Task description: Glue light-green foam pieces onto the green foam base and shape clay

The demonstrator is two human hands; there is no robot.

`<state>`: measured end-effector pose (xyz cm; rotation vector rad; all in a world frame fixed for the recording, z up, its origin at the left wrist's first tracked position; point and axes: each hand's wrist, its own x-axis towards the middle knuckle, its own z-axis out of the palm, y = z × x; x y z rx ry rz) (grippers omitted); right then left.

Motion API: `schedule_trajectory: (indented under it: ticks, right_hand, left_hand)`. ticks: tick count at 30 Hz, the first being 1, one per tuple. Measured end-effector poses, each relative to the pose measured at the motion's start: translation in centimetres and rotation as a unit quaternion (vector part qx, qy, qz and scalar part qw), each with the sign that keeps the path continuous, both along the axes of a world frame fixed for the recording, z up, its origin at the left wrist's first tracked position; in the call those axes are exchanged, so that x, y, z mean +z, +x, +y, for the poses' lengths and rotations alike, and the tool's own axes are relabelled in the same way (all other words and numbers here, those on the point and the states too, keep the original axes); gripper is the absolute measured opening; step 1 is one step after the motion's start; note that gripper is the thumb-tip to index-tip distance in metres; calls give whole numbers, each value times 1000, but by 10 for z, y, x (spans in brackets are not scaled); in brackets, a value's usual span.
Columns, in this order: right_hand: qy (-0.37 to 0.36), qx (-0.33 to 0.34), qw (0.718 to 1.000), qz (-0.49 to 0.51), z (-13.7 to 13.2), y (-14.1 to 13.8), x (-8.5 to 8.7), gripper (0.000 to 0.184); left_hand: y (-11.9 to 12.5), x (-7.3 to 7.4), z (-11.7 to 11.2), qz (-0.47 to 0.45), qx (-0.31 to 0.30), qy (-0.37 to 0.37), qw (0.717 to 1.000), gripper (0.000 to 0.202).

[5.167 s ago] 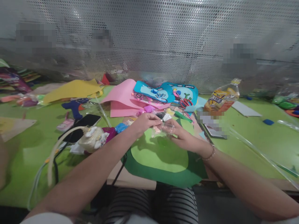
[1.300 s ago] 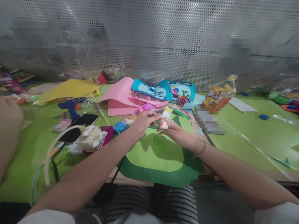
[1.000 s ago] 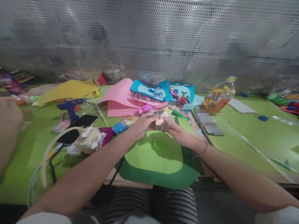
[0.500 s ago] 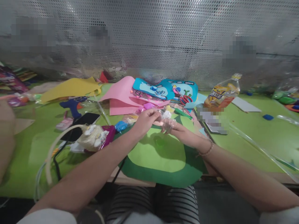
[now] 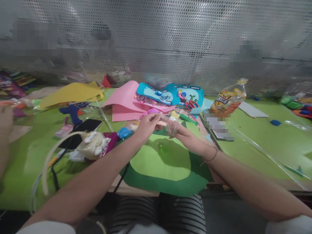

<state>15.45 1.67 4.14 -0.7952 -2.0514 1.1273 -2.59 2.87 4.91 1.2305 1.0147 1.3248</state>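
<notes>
My left hand [image 5: 146, 125] pinches a small pale pink piece [image 5: 162, 123] between thumb and fingertips. Touching it from the right, my right hand [image 5: 181, 133] is closed around a small clear plastic bag [image 5: 172, 127]. Both hands hover over a light green foam shape [image 5: 161, 159] glued on a dark green foam sheet [image 5: 168, 183] at the table's near edge. A small green blob [image 5: 162, 148] lies on the light green shape under my hands.
Pink foam sheets [image 5: 126, 100], blue foam cut-outs [image 5: 170, 94], red scissors [image 5: 191, 105] and small coloured pieces lie behind my hands. A blue glue gun [image 5: 73, 110], phone [image 5: 81, 130] and plush headband [image 5: 94, 144] sit left; a bottle [image 5: 227, 99] right. Another person's arm [image 5: 5, 136] is at far left.
The pink piece has come out of the clear bag into my left fingertips. My hands stayed together above the green foam, shifting only slightly.
</notes>
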Motion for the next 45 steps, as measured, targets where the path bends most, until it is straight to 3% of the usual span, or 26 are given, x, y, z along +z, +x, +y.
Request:
schedule_trajectory:
  ticks: [4,12,16,21,24,28,34,38,45]
  right_hand:
    - [21,-42,999,9,4,4,-1,55]
    - [72,-105,991,34,12,7,-4,38]
    - [-18,-105,988,108,18,9,-8,27]
    - [-175,-61,945,269,21,10,-5,22]
    - [-193,-61,949,240,21,10,-2,17]
    - [-156,-58,971,173,22,8,-4,15]
    - [-135,-67,980,128,19,3,-7,13]
    - [-141,-77,977,139,20,2,-9,13]
    - [-186,-50,968,159,19,2,-11,21]
  left_hand:
    - [2,7,-6,-87,-37,-63,994,9]
    - [-3,6,-1,-102,13,-112,988,9]
    - [-3,4,0,-93,5,-127,987,10]
    - [-4,1,1,-77,-23,-104,991,16]
    - [-3,3,-1,-76,-33,-96,992,15]
    - [-1,6,-5,-76,-49,-79,993,15]
    - [-1,-1,-3,-27,-88,-41,995,26]
    - [-3,-5,0,49,-68,-19,996,33]
    - [0,-2,-1,72,-19,-34,997,34]
